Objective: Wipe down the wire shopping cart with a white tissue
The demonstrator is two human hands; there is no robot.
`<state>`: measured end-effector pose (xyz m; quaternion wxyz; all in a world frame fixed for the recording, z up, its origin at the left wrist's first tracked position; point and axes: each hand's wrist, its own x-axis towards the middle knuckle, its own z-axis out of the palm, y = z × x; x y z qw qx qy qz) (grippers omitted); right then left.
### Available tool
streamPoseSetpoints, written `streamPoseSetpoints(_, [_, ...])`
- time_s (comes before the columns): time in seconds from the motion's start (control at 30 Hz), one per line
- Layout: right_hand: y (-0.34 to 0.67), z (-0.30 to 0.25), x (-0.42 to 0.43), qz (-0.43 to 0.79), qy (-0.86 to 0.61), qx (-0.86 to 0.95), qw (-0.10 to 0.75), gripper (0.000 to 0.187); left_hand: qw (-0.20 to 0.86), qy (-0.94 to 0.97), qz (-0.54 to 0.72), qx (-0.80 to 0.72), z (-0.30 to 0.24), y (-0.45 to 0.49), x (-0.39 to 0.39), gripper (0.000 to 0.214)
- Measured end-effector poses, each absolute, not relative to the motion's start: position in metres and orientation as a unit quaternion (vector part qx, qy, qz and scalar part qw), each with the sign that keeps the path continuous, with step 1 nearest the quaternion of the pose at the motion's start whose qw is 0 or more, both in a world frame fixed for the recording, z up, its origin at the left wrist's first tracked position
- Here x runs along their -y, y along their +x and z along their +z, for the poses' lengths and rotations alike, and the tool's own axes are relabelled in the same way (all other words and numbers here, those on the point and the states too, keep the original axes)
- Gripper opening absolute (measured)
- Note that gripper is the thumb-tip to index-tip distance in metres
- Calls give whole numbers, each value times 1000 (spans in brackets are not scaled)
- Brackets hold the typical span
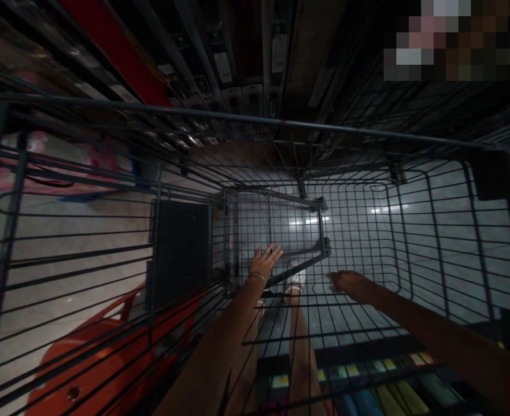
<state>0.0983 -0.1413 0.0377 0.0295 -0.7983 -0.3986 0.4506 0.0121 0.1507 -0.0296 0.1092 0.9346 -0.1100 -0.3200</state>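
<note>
A wire shopping cart point(281, 122) surrounds both of my hands, and its grid floor shows the tiles below. My left hand point(263, 263) is inside the basket with its fingers spread, holding nothing; a thin band circles the wrist. To its right, my right hand point(349, 284) is low in the basket near the wire grid, its fingers curled together. Something small and pale may be at its fingertips, but it is too dim to make out. A dark flat panel point(181, 248) stands in the cart to the left of my hands.
An orange plastic stool point(77, 370) stands beyond the wires at lower left. Pink packages point(96, 162) lie at far left. Shelves with hanging packaged goods point(222, 66) run along the top. Coloured packets point(368, 398) line the lower right. My white shoe point(297, 274) shows below.
</note>
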Motion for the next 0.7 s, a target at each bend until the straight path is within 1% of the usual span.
streamPoseSetpoints(0.13, [116,51,165,479,-790,381,-32,29,120,924,-343,118,-24,16,-154,75])
streamPoseSetpoints(0.23, [128,63,176,483,-798,355,-62,26,133,915,-361,123,-13,21,-154,73])
streamPoseSetpoints(0.4, [131,83,160,487,-811,318,-66,26,156,906,-379,103,17,20,-141,70])
streamPoseSetpoints(0.47, [125,92,141,492,-810,318,-36,26,169,901,-387,99,31,17,-133,67])
streamPoseSetpoints(0.5, [121,97,130,496,-808,317,-6,26,177,896,-395,99,37,15,-130,62])
streamPoseSetpoints(0.57, [109,106,111,508,-800,311,77,24,193,881,-419,102,48,10,-124,47])
streamPoseSetpoints(0.63, [96,110,96,521,-783,301,155,23,209,863,-448,105,57,4,-123,37])
streamPoseSetpoints(0.7, [83,108,89,530,-766,314,181,24,225,844,-475,107,63,-1,-124,36])
